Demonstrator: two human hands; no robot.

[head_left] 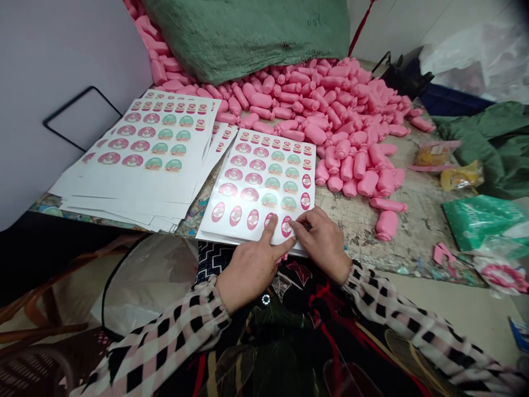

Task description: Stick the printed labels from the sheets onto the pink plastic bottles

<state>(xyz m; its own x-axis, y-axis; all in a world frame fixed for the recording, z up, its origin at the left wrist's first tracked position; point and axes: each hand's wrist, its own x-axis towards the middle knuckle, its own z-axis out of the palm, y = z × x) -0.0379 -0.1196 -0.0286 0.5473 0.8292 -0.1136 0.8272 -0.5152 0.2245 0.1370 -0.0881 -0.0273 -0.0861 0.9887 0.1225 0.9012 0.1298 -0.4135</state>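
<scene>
A sheet of stickers (pixel 264 176) lies at the table's front edge, on top of other sheets. It carries rows of pink and green dome-shaped labels, small red ones and pink ovals. My left hand (pixel 254 264) rests on its lower edge with fingers spread, the index finger over one oval. At the bottom right corner, my right hand (pixel 324 240) pinches at the edge of an oval sticker (pixel 286 227) with thumb and forefinger. Whether that edge has lifted is hard to see. A bit of something pink shows below the left hand, mostly hidden.
A larger stack of sticker sheets (pixel 136 149) spreads to the left. Many pink bottles (pixel 330 105) are heaped across the back, under a green sack (pixel 256 33). On the right are a green packet (pixel 483 220), small bags and a pink-handled tool (pixel 444 255).
</scene>
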